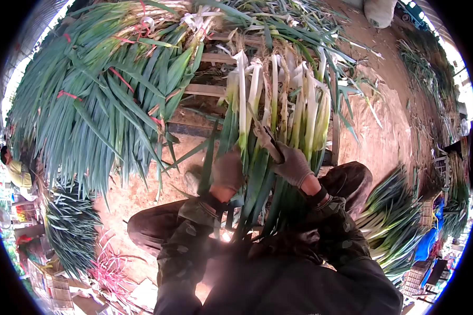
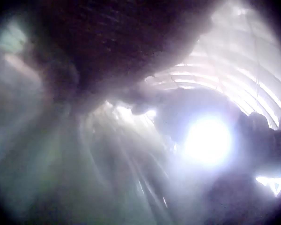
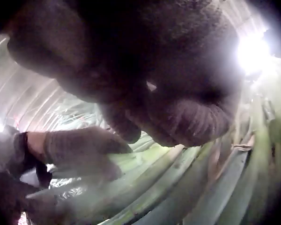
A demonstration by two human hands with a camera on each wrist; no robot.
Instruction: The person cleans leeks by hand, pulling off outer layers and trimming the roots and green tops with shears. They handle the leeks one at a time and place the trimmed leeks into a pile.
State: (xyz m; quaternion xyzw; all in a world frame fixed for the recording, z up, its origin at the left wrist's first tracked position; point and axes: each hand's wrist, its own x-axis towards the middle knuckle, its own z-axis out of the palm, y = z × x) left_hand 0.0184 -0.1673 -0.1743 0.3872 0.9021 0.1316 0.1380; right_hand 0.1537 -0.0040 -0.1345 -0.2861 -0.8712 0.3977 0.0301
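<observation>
A row of leeks [image 1: 310, 113] with white stalks and roots lies in front of the person, green leaves towards the lap. The gloved left hand [image 1: 228, 170] has its fingers curled round a leek at the row's left side; in the right wrist view this hand [image 3: 84, 152] is at a pale green stalk [image 3: 147, 157]. The gloved right hand [image 1: 292, 167] grips a flat tan strip [image 1: 267, 140] with a dark edge that slants across the stalks; I cannot tell whether it is a leaf or a blade. The left wrist view is blurred, with glare over streaky leaves.
Under the leeks is a slatted wooden rack [image 1: 205, 90]. A big heap of leeks [image 1: 89, 110] with red ties fills the left. More leeks lie at the lower left [image 1: 71, 226] and right [image 1: 386, 226]. Pink string [image 1: 113, 270] is tangled on the floor. Another person [image 1: 18, 173] is far left.
</observation>
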